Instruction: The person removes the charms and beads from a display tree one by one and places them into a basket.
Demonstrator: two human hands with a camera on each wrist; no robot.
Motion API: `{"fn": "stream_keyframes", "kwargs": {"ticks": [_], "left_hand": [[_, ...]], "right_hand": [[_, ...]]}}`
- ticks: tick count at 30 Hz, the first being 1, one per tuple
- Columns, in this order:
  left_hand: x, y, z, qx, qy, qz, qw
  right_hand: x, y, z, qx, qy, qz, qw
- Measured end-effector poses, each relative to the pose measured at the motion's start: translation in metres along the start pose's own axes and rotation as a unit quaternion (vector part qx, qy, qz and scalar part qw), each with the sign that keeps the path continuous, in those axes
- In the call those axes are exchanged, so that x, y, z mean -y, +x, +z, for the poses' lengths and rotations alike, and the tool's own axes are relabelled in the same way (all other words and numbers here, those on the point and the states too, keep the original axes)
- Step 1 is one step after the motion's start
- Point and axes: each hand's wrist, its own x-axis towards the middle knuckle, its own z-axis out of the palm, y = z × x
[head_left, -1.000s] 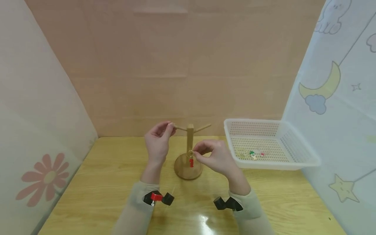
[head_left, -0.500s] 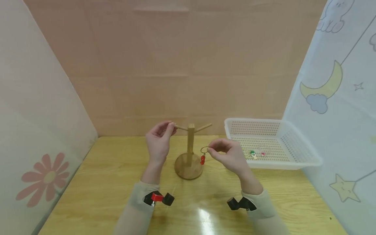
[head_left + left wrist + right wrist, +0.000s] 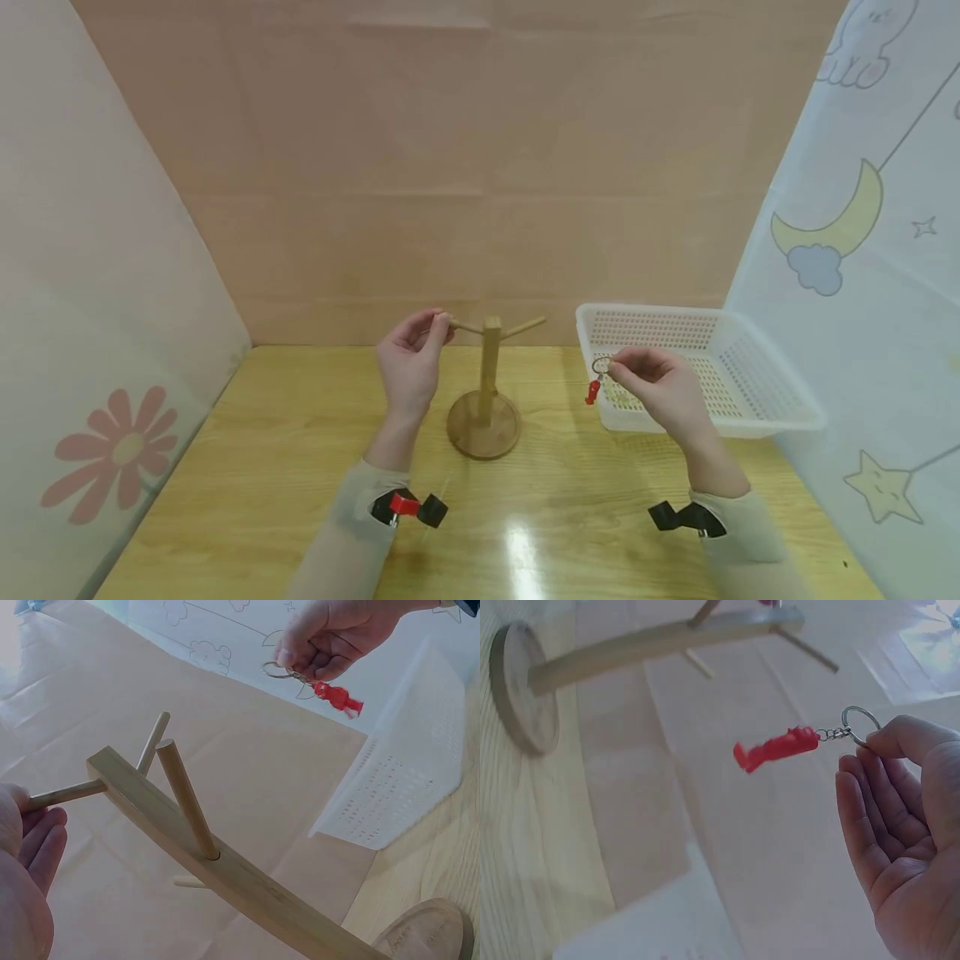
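My right hand (image 3: 663, 387) pinches the metal ring of a keychain between thumb and forefinger. From the ring, a short chain carries a red figure charm (image 3: 776, 746), which dangles at the near left edge of the white basket (image 3: 780, 375). With thumb and fingers, my left hand (image 3: 411, 358) pinches the tip of an upper peg (image 3: 67, 793) on the wooden stand (image 3: 489, 358). This stand is upright on a round base (image 3: 483, 437). In the left wrist view several pegs stick out of its post, and none of those in sight bears a keychain.
The perforated basket stands at the back right of the wooden table (image 3: 300, 417); small things lie in it, mostly hidden behind my right hand. A tan backdrop (image 3: 412, 167) rises behind the table, with patterned side panels left and right.
My right hand has moved right with the keychain, from in front of the stand's post to the basket's left edge. The left hand keeps its hold on the peg.
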Motion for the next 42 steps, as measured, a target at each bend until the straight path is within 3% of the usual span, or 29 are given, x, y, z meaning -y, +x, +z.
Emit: {"fn": "stream_keyframes", "kwargs": {"ticks": [7,13,23,30,42], "left_hand": [[0.003,0.001,0.001,0.004,-0.002,0.009,0.9999],[0.004,0.003,0.001,0.002,-0.001,0.006,1.0],[0.006,0.003,-0.001,0.003,-0.003,0.007,1.0],[0.007,0.004,-0.001,0.008,-0.011,0.011,0.9999],[0.006,0.006,-0.002,0.012,-0.013,0.017,0.9997]], "right_hand": [[-0.024,0.009,-0.03,-0.012,-0.066,0.037,0.9971],[-0.039,0.019,-0.051,-0.014,-0.138,0.065,0.9882],[-0.061,0.038,-0.068,0.012,-0.275,0.06,0.9596],[-0.078,0.05,-0.074,0.052,-0.292,0.059,0.9532],[-0.089,0.053,-0.086,0.1,-0.293,0.075,0.9478]]}}
